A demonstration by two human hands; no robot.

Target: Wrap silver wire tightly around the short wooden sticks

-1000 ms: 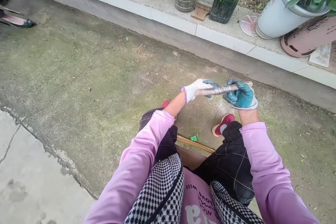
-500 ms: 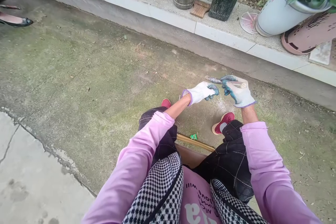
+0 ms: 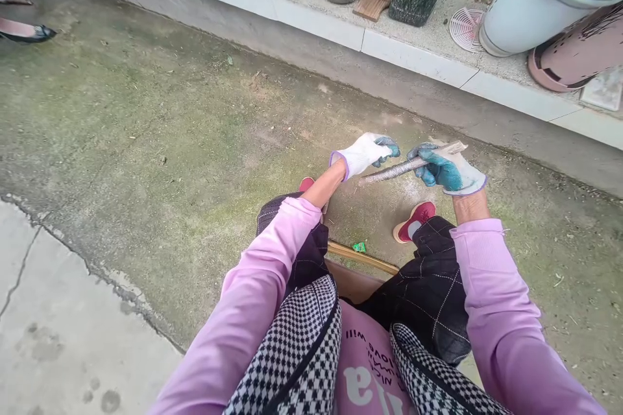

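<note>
One slender grey-brown wooden stick, bound in silvery wire-like winding, sits clamped in the curled fingers of the teal-and-white-gloved right hand, its wrapped end jutting out near the similarly gloved left hand, whose bent fingers are clear of it, though whether together is unclear.

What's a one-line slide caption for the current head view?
White-and-teal-gloved right hand grips a slender, silver-wound wooden stick; matching-gloved left hand curls nearby, over green-stained concrete.
</note>
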